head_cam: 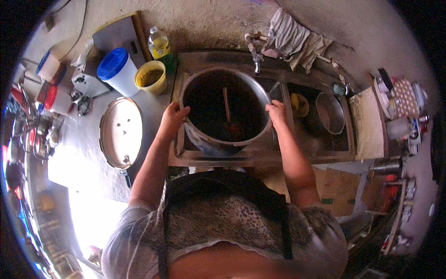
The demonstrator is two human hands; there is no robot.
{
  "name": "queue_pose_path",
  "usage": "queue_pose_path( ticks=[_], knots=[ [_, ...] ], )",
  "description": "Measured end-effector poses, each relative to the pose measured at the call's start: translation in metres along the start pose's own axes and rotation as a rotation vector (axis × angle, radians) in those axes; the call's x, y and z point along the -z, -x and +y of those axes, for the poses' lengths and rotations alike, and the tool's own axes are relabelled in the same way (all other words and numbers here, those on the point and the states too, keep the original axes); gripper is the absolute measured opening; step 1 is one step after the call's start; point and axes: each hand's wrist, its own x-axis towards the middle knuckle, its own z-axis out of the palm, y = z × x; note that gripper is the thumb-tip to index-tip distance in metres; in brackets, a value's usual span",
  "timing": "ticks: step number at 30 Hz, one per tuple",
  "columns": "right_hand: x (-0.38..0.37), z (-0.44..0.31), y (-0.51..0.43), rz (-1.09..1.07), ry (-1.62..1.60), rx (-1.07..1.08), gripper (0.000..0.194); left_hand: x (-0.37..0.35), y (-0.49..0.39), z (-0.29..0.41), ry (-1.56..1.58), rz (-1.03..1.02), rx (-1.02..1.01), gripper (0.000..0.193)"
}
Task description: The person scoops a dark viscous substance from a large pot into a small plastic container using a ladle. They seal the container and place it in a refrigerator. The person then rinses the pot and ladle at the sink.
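A large, deep metal pot point(212, 144) sits over the left basin of a metal sink point(205, 163), its mouth facing up towards me. My left hand point(175, 115) grips the pot's left side, with the thumb over the rim. On the opposite side my right hand point(277, 113) is closed around the rim or a side handle; its fingers hide which. Inside the dark pot leans a long, thin stick or utensil handle point(227, 104). Its lower end meets a dark reddish mass point(235, 129) that I cannot make out.
A round metal lid point(121, 132) lies on the left counter. Behind it stand a yellow tub point(151, 77), a blue-lidded white bucket point(120, 73) and a plastic bottle point(160, 47). A tap point(257, 62) overhangs the sink. The right basin holds a metal bowl point(330, 113).
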Motion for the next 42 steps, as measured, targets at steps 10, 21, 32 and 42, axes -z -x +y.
queue_pose_path(
  ticks=[10,21,32,42],
  knots=[
    [-0.015,0.066,-0.051,0.028,0.096,-0.144,0.018,-0.052,-0.064,-0.101,-0.034,0.069,0.046,0.030],
    [-0.004,0.155,-0.069,-0.211,0.251,-0.043,0.020,-0.089,-0.086,-0.197,-0.296,0.039,0.072,0.042],
    [-0.009,0.166,-0.072,-0.258,0.053,-0.163,0.014,-0.099,-0.076,-0.205,-0.334,0.105,0.168,0.043],
    [-0.004,0.165,-0.070,-0.353,0.164,-0.296,0.049,0.086,0.107,-0.143,-0.843,1.291,-0.273,0.062]
  ],
)
